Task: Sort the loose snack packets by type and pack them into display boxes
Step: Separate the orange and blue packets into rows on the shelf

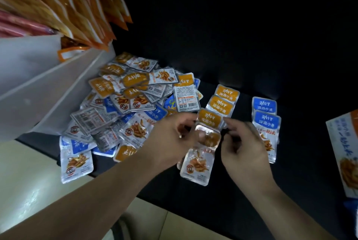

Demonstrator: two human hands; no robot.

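A loose heap of small snack packets, orange-topped and blue-topped mixed, lies on a dark surface at centre left. To its right runs an overlapping row of orange-topped packets, and further right a short row of blue-topped packets. My left hand and my right hand meet at the near end of the orange row. Both pinch the sides of an orange-topped packet that lies on that row. Below it sits another packet with fish printed on it.
A white display box stands tilted at the left, filled with long orange packets. A printed box pokes in at the right edge. The dark surface ends at a pale floor at lower left.
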